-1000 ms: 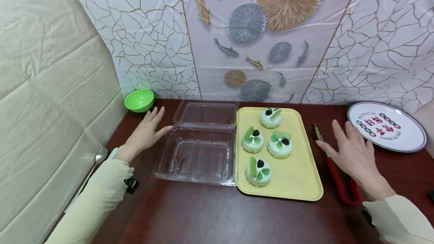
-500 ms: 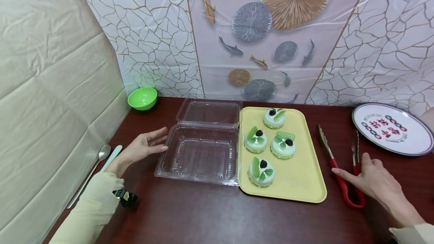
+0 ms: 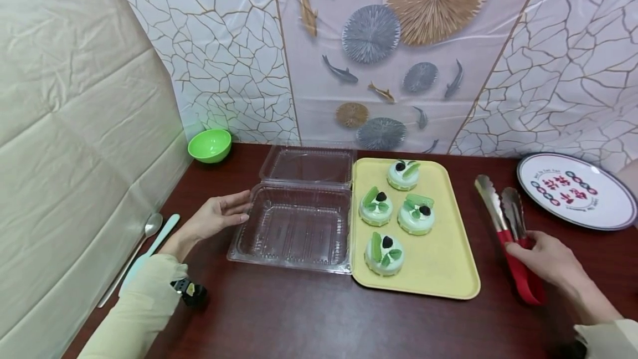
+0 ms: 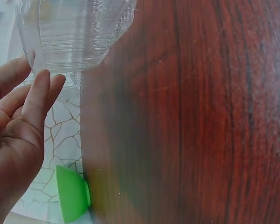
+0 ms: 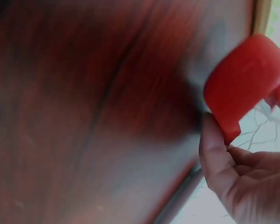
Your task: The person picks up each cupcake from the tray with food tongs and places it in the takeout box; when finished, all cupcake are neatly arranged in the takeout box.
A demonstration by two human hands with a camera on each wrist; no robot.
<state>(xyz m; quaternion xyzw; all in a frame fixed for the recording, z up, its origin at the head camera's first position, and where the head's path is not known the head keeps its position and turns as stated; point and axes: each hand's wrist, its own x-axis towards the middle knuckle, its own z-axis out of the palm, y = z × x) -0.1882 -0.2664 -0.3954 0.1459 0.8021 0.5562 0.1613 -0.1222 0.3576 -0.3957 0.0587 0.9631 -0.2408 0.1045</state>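
Note:
My right hand (image 3: 550, 259) grips red-handled tongs (image 3: 517, 273) with its thumb and fingers, on the table right of the yellow tray. The metal arms stand partly squeezed together, tips pointing away from me. In the right wrist view the red handle bend (image 5: 245, 79) shows beside the thumb and fingers. My left hand (image 3: 211, 218) has its fingertips at the left rim of a clear plastic clamshell box (image 3: 299, 231), whose lid (image 3: 309, 166) lies folded back. Its fingers are nearly straight. Several small pale-green cakes (image 3: 384, 254) with dark berries and leaves sit on the tray (image 3: 438, 270).
A bright green bowl (image 3: 210, 145) stands at the back left. Along the left side lie a metal spoon (image 3: 153, 225) and a pale blue-handled utensil (image 3: 166, 227). A white plate with red lettering (image 3: 608, 204) is at the right, near the patterned backdrop (image 3: 229, 60).
My right hand has come down onto the tongs and squeezed their arms closer, tilting the tips up. My left hand has dropped from above the box to its left rim.

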